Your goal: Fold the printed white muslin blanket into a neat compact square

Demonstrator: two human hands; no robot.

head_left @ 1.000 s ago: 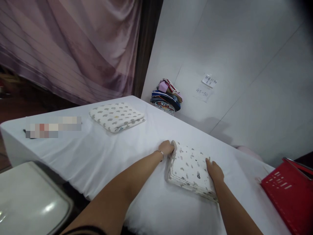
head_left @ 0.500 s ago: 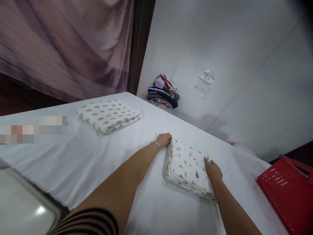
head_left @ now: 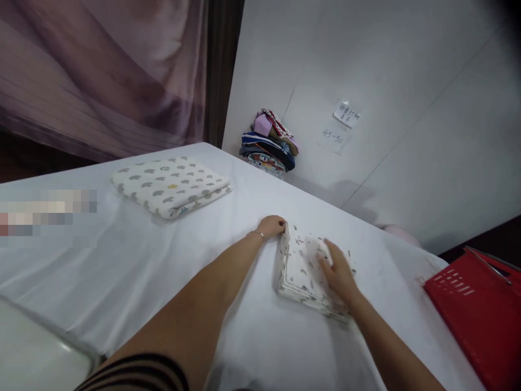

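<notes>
A white folded blanket (head_left: 299,274) with small grey-brown prints lies in several layers on the white-covered table (head_left: 252,336). My left hand (head_left: 272,225) is at its far left corner, fingers curled and closed on the edge. Over the top of this blanket is my right hand (head_left: 338,271), thumb and fingers apart, slightly blurred; whether it presses on the cloth I cannot tell. Farther left, apart from both hands, a second folded blanket (head_left: 171,182) with grey mushroom-like prints lies flat.
A stack of folded clothes (head_left: 268,144) stands by the wall beyond the table's far edge. On the right is a red basket (head_left: 480,309) with a metal handle. Paper signs (head_left: 345,115) hang on the wall. A pinkish curtain (head_left: 122,70) hangs at the left.
My right hand has moved from the blanket's right edge leftward onto its top. My left hand stays at the far left corner. The view has shifted slightly.
</notes>
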